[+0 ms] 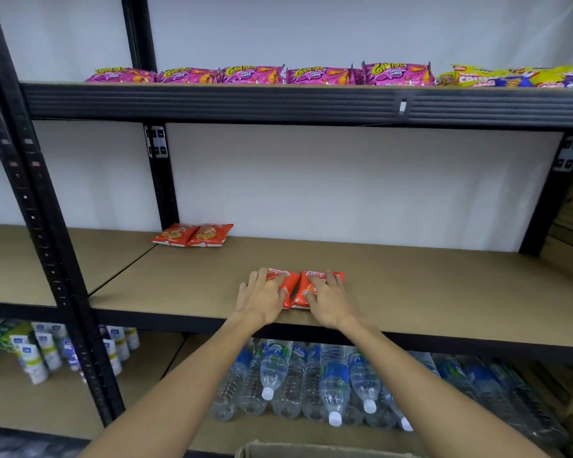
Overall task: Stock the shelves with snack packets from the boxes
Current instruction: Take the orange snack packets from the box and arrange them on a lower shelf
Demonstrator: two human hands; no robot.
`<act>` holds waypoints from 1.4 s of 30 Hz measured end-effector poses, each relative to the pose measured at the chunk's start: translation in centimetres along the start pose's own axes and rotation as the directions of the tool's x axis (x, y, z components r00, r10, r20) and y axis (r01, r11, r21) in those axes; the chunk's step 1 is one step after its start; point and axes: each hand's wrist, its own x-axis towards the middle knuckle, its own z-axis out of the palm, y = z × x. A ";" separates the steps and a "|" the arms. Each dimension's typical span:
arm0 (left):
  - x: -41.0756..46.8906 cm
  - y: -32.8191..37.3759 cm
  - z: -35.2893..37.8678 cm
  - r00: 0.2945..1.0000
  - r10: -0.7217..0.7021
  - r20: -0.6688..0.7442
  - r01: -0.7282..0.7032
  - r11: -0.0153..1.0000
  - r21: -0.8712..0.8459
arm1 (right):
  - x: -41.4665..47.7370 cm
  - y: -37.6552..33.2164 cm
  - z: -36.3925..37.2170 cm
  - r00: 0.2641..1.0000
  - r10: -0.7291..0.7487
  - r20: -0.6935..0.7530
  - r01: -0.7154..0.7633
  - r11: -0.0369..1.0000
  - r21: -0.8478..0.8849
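Two orange-red snack packets lie side by side near the front edge of the brown middle shelf (427,292). My left hand (262,297) rests flat on the left packet (286,289), fingers spread. On the right packet (306,285) my right hand (326,297) lies the same way. Two more orange packets (192,235) sit at the back left of this shelf against the wall. A cardboard box rim (311,450) shows at the bottom edge.
The top shelf holds a row of pink packets (255,75) and yellow-blue packets (510,77) at its right. Water bottles (334,381) lie on the bottom shelf, with white tubes (40,355) to the left. A black upright post (40,209) stands at left.
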 end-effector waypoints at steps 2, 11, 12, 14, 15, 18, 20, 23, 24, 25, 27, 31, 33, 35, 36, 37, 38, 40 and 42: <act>0.7 -0.5 0.4 1.000 -0.029 -0.011 0.028 0.999 -0.039 | 1.3 -0.1 0.3 1.000 0.004 0.021 -0.004 1.000 -0.017; 6.4 -4.6 2.9 0.963 -0.177 -0.205 0.117 0.954 -0.277 | 9.7 -1.1 2.8 0.999 -0.007 0.047 0.009 0.999 -0.033; 7.5 -5.3 3.4 0.958 -0.193 -0.213 0.125 0.947 -0.296 | 10.9 -1.2 3.1 0.999 -0.014 0.043 0.016 0.999 -0.050; 9.5 -6.4 4.1 0.948 -0.222 -0.229 0.143 0.937 -0.320 | 12.8 -1.5 3.5 0.999 -0.031 0.034 0.033 0.998 -0.054; 10.9 -7.0 4.8 0.943 -0.232 -0.238 0.149 0.935 -0.320 | 14.4 -1.7 4.2 0.999 -0.041 0.028 0.042 0.998 -0.049; 12.9 -8.2 5.3 0.938 -0.234 -0.256 0.142 0.932 -0.332 | 16.4 -2.3 4.6 0.998 -0.057 -0.007 0.056 0.998 -0.037; 14.6 -9.4 6.1 0.934 -0.227 -0.277 0.128 0.934 -0.333 | 18.1 -2.6 5.7 0.996 -0.066 -0.060 0.065 0.998 -0.011; 16.8 -11.1 6.9 0.928 -0.226 -0.296 0.130 0.942 -0.311 | 20.3 -3.3 7.0 0.989 -0.084 -0.122 0.090 0.995 0.047; 17.3 -11.3 7.1 0.929 -0.222 -0.296 0.129 0.944 -0.303 | 21.0 -3.4 7.3 0.987 -0.090 -0.136 0.099 0.993 0.061; 17.8 -11.7 7.2 0.929 -0.219 -0.298 0.128 0.946 -0.296 | 21.8 -3.5 7.7 0.983 -0.102 -0.152 0.112 0.992 0.061; 18.9 -12.4 7.5 0.932 -0.210 -0.295 0.120 0.949 -0.293 | 23.1 -3.7 8.4 0.975 -0.118 -0.189 0.128 0.991 0.044; 20.4 -13.5 7.8 0.936 -0.193 -0.295 0.094 0.943 -0.320 | 24.6 -3.8 8.7 0.968 -0.106 -0.228 0.140 0.981 0.135; 21.0 -13.8 8.0 0.940 -0.184 -0.289 0.091 0.948 -0.306 | 25.0 -3.9 8.6 0.960 -0.131 -0.248 0.175 0.971 0.165; 21.2 -13.8 8.1 0.946 -0.182 -0.267 0.104 0.954 -0.281 | 25.1 -4.1 8.5 0.946 -0.159 -0.284 0.212 0.963 0.166; 21.2 -13.7 8.1 0.949 -0.180 -0.260 0.108 0.957 -0.268 | 25.1 -4.1 8.5 0.937 -0.167 -0.306 0.224 0.961 0.161; 21.1 -13.5 8.0 0.947 -0.178 -0.266 0.106 0.958 -0.265 | 25.1 -4.1 8.5 0.932 -0.171 -0.320 0.230 0.961 0.156; 21.0 -13.4 7.9 0.942 -0.175 -0.286 0.097 0.958 -0.269 | 25.1 -4.2 8.4 0.929 -0.173 -0.327 0.231 0.962 0.148; 20.9 -13.3 7.8 0.927 -0.162 -0.339 0.072 0.963 -0.261 | 25.2 -4.1 8.6 0.919 -0.188 -0.346 0.239 0.965 0.111; 20.8 -13.4 7.8 0.921 -0.153 -0.358 0.086 0.977 -0.197 | 25.3 -4.0 8.8 0.908 -0.197 -0.371 0.228 0.973 0.041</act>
